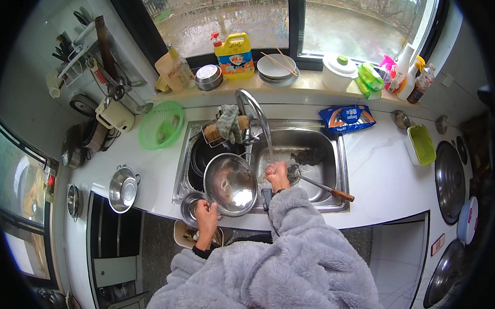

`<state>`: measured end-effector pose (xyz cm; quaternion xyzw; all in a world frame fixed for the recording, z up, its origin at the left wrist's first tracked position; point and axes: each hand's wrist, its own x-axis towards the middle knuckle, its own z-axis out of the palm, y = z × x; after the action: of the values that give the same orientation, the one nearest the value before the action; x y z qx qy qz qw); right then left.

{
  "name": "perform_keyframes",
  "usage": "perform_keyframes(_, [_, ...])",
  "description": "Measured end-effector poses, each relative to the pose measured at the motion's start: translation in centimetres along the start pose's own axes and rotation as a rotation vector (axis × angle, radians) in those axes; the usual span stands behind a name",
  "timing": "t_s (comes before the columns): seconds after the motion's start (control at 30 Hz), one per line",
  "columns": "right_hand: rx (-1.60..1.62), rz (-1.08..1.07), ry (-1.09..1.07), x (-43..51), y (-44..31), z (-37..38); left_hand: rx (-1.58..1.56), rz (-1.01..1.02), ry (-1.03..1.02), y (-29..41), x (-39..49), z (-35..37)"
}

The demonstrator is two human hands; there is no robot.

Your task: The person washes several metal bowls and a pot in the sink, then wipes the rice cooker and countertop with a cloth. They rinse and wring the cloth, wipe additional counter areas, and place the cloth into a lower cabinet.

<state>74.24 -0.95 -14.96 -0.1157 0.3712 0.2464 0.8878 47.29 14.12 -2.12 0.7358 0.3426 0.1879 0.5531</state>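
Observation:
My left hand [207, 216] grips a shiny two-handled steel pan [231, 183] at its near edge, tilting it over the divider of the double sink. Beside that hand a small steel pot [190, 205] sits at the sink's front left corner. My right hand [277, 174] is curled under water running from the curved faucet [257, 100], above the right basin [319, 148]. Whether its fingers hold anything is hidden. Just right of it, a wooden-handled utensil [342, 195] leans across the basin, its metal head low near the drain. A dark wet clump [307, 156] lies farther back in the basin.
A wire rack [210, 133] with a checked cloth [229, 124] spans the left basin, which holds a dark pan [196, 160]. A green colander [161, 125], a steel bowl [123, 189] and a blue wipes pack [347, 118] stand on the counter. Below is a waste bin [180, 235].

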Motion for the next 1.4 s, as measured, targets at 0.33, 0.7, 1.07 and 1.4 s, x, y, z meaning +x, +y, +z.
perform_keyframes(0.33, [-0.206,-0.112,0.104,-1.6,-1.0,-0.9,0.397,0.302,0.018,3.7,-2.0,1.8])
perform_keyframes(0.7, [-0.197,0.076,0.047,-1.9,-1.0,-2.5,0.423,0.651,0.03,4.1,-1.9,1.8])
perform_keyframes(1.07, [-0.439,0.145,0.004,-0.8,0.1,-3.7,0.254,0.517,0.358,2.5,-0.6,-0.4])
perform_keyframes(1.4, [-0.509,0.137,-0.053,-1.9,1.6,-4.1,-0.317,0.028,0.854,-6.4,7.9,-17.5])
